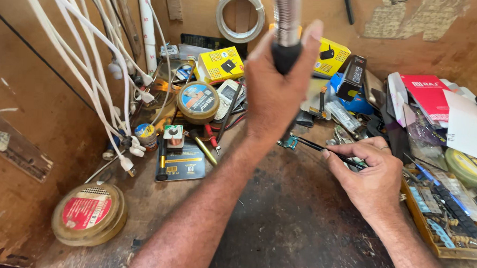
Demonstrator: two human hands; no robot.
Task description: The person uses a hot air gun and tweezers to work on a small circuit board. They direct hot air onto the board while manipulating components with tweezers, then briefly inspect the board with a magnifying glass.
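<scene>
Keep your left hand [275, 90] clenched on the flexible metal neck [286, 18] above, while your right hand [371, 174] steadies the black tweezers [323, 149] pinching the small part [289, 143] just below that grip.

The flexible lamp neck [285, 15] was silver with a black collar; the box [220, 65] yellow; the cables [92, 52] white.

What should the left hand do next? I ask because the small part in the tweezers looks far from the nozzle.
Probably lower the left hand with the metal-necked tool toward the small part. The right hand holds that part out in black tweezers over the workbench, and the tool is raised well above it.
</scene>
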